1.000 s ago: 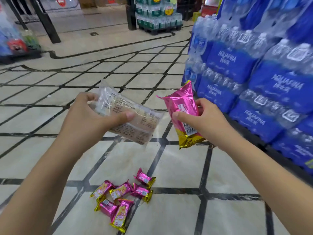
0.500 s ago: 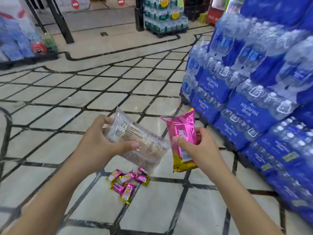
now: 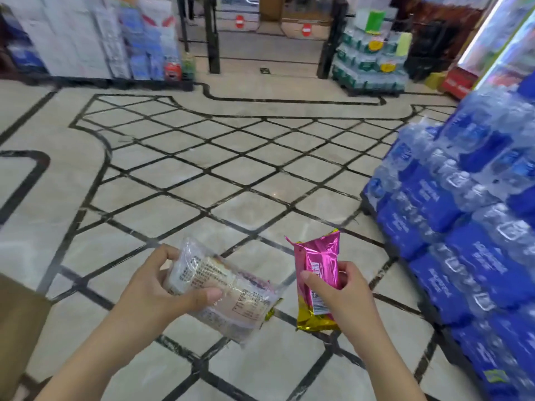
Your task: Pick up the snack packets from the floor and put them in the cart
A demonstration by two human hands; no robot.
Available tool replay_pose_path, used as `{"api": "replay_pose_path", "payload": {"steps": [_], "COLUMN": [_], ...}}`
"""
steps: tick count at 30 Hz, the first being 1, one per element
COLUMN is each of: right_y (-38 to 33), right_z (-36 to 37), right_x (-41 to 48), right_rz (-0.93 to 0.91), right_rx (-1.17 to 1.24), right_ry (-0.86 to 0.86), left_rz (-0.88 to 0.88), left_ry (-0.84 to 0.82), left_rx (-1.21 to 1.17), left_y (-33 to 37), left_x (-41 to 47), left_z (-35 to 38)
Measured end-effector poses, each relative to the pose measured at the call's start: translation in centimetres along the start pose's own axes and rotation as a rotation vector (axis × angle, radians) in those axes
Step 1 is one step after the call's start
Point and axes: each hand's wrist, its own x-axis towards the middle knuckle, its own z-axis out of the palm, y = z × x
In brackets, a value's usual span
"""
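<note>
Over glossy tiles (image 3: pixel 246 206), one crinkly clear packet (image 3: pixel 202 274), one oblong pink-foil packet (image 3: pixel 321 260).

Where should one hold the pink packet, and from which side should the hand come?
Grip the pink packet across its middle from its right side, as the right hand does: thumb in front, fingers behind. It stands nearly upright, long and narrow, so the middle balances it; its crimped ends are thin.

View up, floor packets (image 3: pixel 269 313) nearly hidden; brown surface (image 3: pixel 17 328) enters left
</note>
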Motion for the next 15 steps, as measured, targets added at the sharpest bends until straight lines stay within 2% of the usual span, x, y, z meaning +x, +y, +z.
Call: {"api": "replay_pose_path", "payload": {"steps": [4,11,15], "right_y": [-0.6,-2.6,-3.1], "right_z": [5.0,11.8,15.0], "right_x": [-0.2,-0.9,-1.2], "right_rz": [-0.004,-0.044,-0.076], "right_rx": [-0.048,-0.070,-0.109], "right_ry": [-0.148,-0.265,-0.358], "left_rz": [-0.021,-0.062,-0.074], "left_ry": [0.116,0.241,0.388], "left_rx": [-0.047,-0.167,-0.185], "left_y": [-2.5,-6.9,-8.7], "left_x": [-2.0,-5.4,-7.9], "left_z": [-4.3,-11.0,-13.4]}}
